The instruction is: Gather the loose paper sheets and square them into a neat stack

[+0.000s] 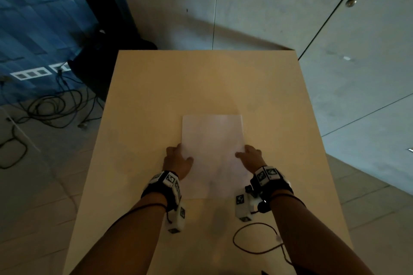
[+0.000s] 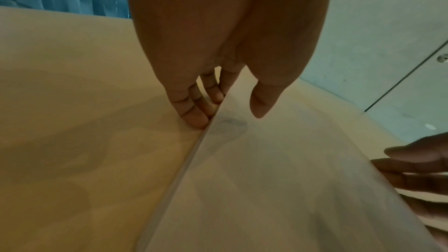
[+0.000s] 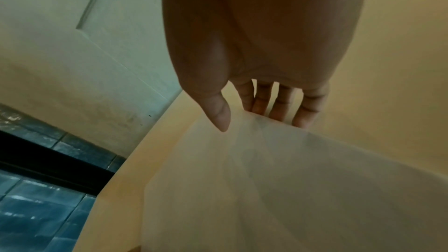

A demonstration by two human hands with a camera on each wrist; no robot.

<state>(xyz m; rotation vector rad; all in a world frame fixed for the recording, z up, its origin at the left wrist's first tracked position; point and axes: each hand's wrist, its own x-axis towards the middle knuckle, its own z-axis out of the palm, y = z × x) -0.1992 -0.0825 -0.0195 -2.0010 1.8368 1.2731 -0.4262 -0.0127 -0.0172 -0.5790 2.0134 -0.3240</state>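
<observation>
A stack of white paper sheets [image 1: 212,154] lies lengthwise on the tan table [image 1: 201,85], its edges looking even. My left hand [image 1: 177,158] is at the stack's left edge. In the left wrist view its straight fingertips [image 2: 196,118] touch the table against that edge of the paper [image 2: 290,179], with the thumb over the top sheet. My right hand [image 1: 249,155] is at the right edge. In the right wrist view its straight fingers [image 3: 278,102] stand behind the edge of the paper [image 3: 290,179], tips hidden, and the thumb reaches over the top.
A thin black cord [image 1: 252,239] loops on the table near its front right. Off the table's left side, cables [image 1: 51,107] and a floor socket strip [image 1: 31,73] lie on the floor. A dark object [image 1: 100,62] stands by the far left corner.
</observation>
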